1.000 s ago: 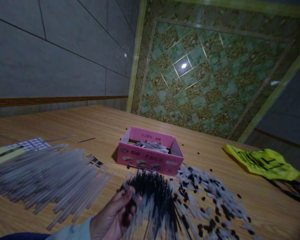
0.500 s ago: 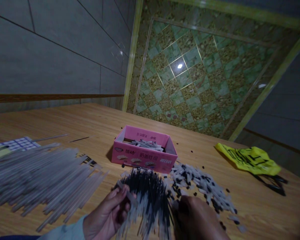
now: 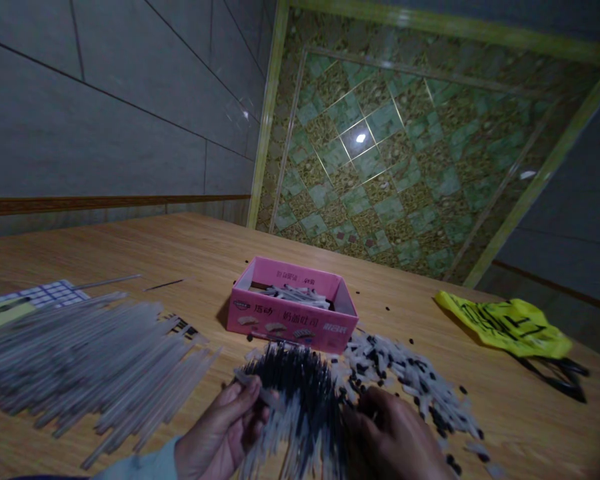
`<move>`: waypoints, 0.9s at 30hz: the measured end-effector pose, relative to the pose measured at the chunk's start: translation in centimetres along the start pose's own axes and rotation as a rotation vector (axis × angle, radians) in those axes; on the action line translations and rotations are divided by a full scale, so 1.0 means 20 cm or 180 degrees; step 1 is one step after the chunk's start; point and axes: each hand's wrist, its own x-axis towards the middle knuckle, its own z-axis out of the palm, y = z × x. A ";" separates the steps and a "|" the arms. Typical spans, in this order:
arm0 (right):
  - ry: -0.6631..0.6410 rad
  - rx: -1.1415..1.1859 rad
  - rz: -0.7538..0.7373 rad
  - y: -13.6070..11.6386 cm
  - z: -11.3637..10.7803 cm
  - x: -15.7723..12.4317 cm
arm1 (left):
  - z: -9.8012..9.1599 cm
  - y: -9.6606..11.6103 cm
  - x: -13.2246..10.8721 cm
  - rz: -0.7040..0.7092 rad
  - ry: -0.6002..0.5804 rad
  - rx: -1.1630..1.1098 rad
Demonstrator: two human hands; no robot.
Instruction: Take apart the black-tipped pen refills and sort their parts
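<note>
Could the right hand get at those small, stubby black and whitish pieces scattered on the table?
Probably yes: the right hand is right beside the small, stubby black and whitish pieces, with nothing visible between them.

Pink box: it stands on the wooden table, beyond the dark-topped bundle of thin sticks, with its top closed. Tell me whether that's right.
Not quite: the pink box has an open top, and the head view shows pale pieces inside. It does stand on the wooden table, beyond the dark-topped bundle of thin sticks.

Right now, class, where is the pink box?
In the head view, the pink box stands mid-picture on the table, just beyond the dark-tipped sticks, left of the yellow plastic.
</note>
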 end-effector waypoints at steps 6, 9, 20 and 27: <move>-0.0691 0.4446 0.0157 -0.18 0.23 -0.05 | 0.00 -0.02 0.01 0.0304 -0.0013 0.0396; -0.0984 0.5097 0.0428 -0.22 0.31 -0.07 | 0.02 -0.01 -0.01 0.0332 -0.0053 0.0509; -0.1208 0.5354 0.0524 -0.21 0.36 -0.09 | 0.02 -0.03 -0.01 0.0329 -0.0159 0.0844; -0.0980 0.5237 0.0437 -0.23 0.36 -0.10 | -0.01 -0.04 0.00 0.0270 -0.0302 0.0802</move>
